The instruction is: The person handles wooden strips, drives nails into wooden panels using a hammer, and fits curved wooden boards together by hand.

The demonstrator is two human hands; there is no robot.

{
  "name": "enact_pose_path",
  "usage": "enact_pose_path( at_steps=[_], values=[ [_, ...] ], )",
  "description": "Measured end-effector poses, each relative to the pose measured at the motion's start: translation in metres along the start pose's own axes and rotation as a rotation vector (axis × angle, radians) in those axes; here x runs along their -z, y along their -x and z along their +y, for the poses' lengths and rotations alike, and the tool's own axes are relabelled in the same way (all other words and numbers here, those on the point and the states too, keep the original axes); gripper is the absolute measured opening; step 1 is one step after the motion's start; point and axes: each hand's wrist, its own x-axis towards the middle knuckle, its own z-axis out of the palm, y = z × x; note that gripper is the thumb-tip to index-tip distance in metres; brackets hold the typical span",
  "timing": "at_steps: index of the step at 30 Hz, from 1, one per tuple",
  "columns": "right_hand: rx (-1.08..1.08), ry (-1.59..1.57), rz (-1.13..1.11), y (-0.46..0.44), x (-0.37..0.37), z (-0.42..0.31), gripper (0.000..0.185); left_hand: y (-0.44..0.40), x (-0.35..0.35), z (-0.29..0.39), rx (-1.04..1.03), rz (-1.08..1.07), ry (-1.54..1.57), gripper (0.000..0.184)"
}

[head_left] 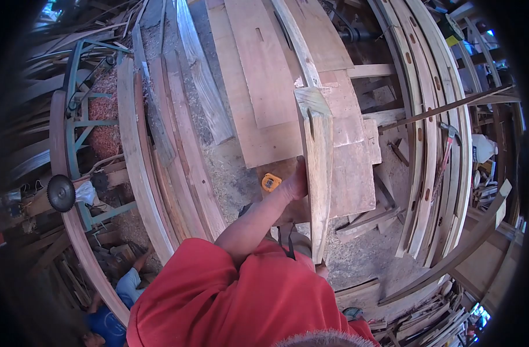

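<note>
My left hand [299, 180] is against the left side of a pale wooden beam [319, 185], its fingers partly hidden behind the wood. The beam has a slot near its far end and points away from my body. A bit of skin, seemingly my right hand [322, 269], shows at the beam's near end; its fingers cannot be made out. Beside my left wrist, a yellow tape measure [270, 182] lies at the edge of the plywood-topped bench [351, 179]. Another long strip of wood [299, 43] extends beyond the beam's far end.
Long boards [183, 144] lie at the left, near a green metal frame [76, 139] and a round saw blade [61, 193]. Slotted beams [418, 133] and a hammer [448, 136] are at the right. Another person [108, 324] is at the lower left.
</note>
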Motion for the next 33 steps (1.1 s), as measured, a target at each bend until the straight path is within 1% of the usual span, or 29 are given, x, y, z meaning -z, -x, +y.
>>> enact_pose_path(
  at_steps=[4, 6, 10, 11, 13, 14, 15, 16, 19, 22, 25, 26, 28, 31, 33],
  values=[
    [0.006, 0.003, -0.002, 0.009, 0.006, -0.006, 0.063, -0.002, 0.006, 0.000, -0.018, 0.019, -0.060, 0.048],
    [0.007, 0.008, -0.009, 0.018, 0.016, -0.014, 0.063, 0.000, 0.001, 0.003, -0.022, 0.052, -0.042, 0.047],
    [0.002, 0.001, -0.006, 0.006, 0.003, -0.002, 0.063, -0.001, 0.015, 0.001, -0.043, 0.117, -0.075, 0.046],
    [0.003, 0.000, -0.005, 0.004, 0.000, -0.001, 0.063, -0.003, 0.031, -0.003, -0.012, 0.101, -0.160, 0.080],
    [-0.027, 0.049, 0.037, 0.001, -0.004, -0.001, 0.063, -0.003, 0.050, -0.009, 0.017, 0.083, -0.247, 0.129],
    [-0.026, 0.049, 0.038, 0.005, 0.001, -0.004, 0.063, -0.001, 0.034, -0.005, -0.011, 0.117, -0.192, 0.081],
    [-0.008, 0.026, 0.009, 0.010, 0.008, -0.006, 0.063, 0.002, 0.021, 0.000, -0.026, 0.132, -0.166, 0.060],
    [0.010, 0.003, -0.019, 0.009, 0.009, -0.005, 0.062, 0.004, 0.015, 0.002, -0.041, 0.146, -0.140, 0.047],
    [0.000, -0.001, 0.031, 0.011, 0.006, -0.007, 0.060, 0.006, 0.010, 0.005, -0.024, 0.225, -0.083, 0.047],
    [-0.018, 0.005, 0.015, 0.010, 0.008, -0.009, 0.059, 0.008, 0.011, 0.004, -0.007, 0.138, -0.084, 0.045],
    [-0.009, -0.053, 0.022, 0.010, 0.009, -0.008, 0.057, 0.008, 0.006, 0.004, -0.041, 0.147, -0.075, 0.044],
    [-0.008, -0.050, 0.023, 0.008, 0.008, -0.007, 0.057, 0.007, 0.006, 0.003, -0.035, 0.080, -0.056, 0.043],
    [-0.016, -0.033, 0.034, 0.005, 0.008, -0.010, 0.052, 0.007, 0.003, 0.004, -0.032, 0.013, -0.037, 0.043],
    [-0.024, 0.009, 0.009, 0.007, 0.018, -0.021, 0.049, 0.009, -0.002, 0.001, -0.006, -0.004, 0.109, 0.043],
    [-0.006, 0.012, 0.006, 0.016, 0.028, -0.030, 0.049, 0.008, 0.006, -0.003, 0.022, 0.022, 0.075, 0.044]
  ],
)
